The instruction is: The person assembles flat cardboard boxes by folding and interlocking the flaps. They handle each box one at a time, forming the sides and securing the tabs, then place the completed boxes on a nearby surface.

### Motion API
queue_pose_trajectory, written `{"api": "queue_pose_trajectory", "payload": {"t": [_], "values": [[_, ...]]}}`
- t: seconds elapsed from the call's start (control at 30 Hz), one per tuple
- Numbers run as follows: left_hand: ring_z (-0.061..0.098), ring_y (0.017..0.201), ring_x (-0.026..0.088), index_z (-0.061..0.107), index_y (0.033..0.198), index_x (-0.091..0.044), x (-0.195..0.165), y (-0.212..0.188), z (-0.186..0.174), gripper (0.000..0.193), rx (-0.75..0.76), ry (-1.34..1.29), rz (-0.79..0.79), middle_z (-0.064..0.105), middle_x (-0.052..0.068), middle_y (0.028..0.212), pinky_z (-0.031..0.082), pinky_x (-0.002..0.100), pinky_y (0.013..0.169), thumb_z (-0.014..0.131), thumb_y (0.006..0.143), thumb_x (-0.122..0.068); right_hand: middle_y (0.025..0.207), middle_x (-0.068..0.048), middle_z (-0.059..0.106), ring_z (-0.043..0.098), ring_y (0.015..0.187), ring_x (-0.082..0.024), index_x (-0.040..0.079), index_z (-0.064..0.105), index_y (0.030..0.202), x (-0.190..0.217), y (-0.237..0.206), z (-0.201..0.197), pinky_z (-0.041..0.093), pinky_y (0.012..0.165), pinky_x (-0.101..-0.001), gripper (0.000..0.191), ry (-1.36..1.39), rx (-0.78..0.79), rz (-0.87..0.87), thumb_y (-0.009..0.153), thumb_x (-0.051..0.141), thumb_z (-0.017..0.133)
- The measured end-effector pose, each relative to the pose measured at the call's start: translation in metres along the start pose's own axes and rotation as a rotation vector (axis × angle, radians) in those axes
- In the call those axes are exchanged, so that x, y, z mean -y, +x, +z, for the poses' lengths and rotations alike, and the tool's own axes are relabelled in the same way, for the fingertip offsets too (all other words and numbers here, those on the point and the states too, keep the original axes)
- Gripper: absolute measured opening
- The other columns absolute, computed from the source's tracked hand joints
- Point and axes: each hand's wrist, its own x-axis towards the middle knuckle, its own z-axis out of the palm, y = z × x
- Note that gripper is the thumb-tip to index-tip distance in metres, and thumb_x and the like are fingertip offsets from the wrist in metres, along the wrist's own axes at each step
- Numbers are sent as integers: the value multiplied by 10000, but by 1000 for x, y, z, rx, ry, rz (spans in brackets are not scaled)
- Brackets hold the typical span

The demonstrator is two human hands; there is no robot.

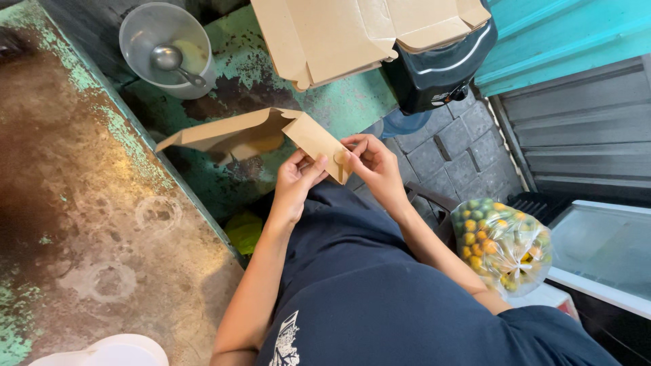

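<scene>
A flat brown cardboard box (237,132), partly folded, is held up in front of my body over the green counter's edge. My left hand (296,181) pinches the near flap from below, thumb on its face. My right hand (373,163) grips the same flap's right edge with fingertips curled onto it. A clear plastic bag of small green and orange citrus fruits (503,244) hangs at my right forearm.
A stack of unfolded cardboard boxes (352,34) lies on a black appliance (441,71) at the back. A clear bowl with a metal ladle (169,54) stands on the worn green counter (88,203). A white chest with a glass lid (603,251) is at right.
</scene>
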Motion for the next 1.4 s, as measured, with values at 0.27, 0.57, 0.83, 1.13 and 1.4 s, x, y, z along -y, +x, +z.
{"api": "queue_pose_trajectory", "payload": {"t": [0.27,0.57,0.83,1.13,1.4], "values": [[690,1103,152,591,1327,-90,-8,-1,-7,389,47,-6,-116,711,50,1145,586,388,994,686,969,-208,1291,-97,612,654,1142,-127,-17,575,887,11,-4,9,574,1003,-297,137,-220,-30,-105,987,8,664],[694,1083,171,621,1292,-64,6,2,-13,355,28,-45,-141,713,56,1108,592,396,990,707,975,-200,1267,-94,650,683,1105,-151,-7,582,858,27,-2,13,623,952,-307,165,-432,-27,-98,939,44,718],[679,1066,130,687,1220,-61,7,1,-15,296,60,-18,-136,709,34,1125,594,373,982,727,965,-205,1293,-129,629,659,1150,-214,0,639,892,41,2,13,544,952,-338,139,-522,91,-176,935,74,749],[685,1012,106,691,1169,-27,8,3,-16,251,21,76,-2,679,13,1046,605,321,915,720,979,-190,1288,-147,633,644,1211,-299,30,636,898,38,9,18,517,1012,-376,163,-661,112,-267,916,100,781],[586,873,68,548,1278,-13,-4,9,-11,275,-217,211,306,694,55,1039,460,218,723,624,1044,-137,1271,-156,630,643,1180,-300,40,706,896,10,19,20,498,986,-389,164,-673,193,-176,882,168,807]]}}
